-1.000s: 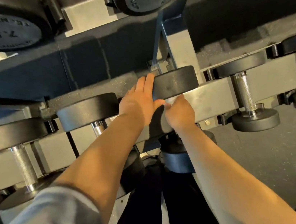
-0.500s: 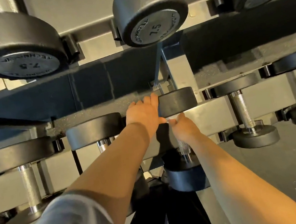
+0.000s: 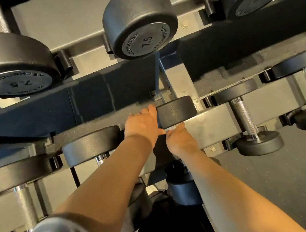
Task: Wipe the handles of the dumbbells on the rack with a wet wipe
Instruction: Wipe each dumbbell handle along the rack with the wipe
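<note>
A black dumbbell lies in the lower tier of the rack (image 3: 215,125), its far head (image 3: 177,111) at centre and its near head (image 3: 183,191) below. My left hand (image 3: 142,127) holds the far head's left edge, fingers on its side and thumb underneath. My right hand (image 3: 180,141) is curled round the handle just below that head, which hides the handle. A sliver of white wet wipe (image 3: 168,132) shows at my right thumb.
More dumbbells sit on the same tier, one to the right with a bare knurled handle (image 3: 244,117) and one to the left (image 3: 91,145). Larger 7.5 dumbbells (image 3: 139,20) hang on the upper tier overhead. Dark gym floor (image 3: 284,186) lies at the right.
The view has tilted up, bringing more of the upper tier into sight. Both hands stay on the same dumbbell, the right one still wrapped round the handle under the far head.
</note>
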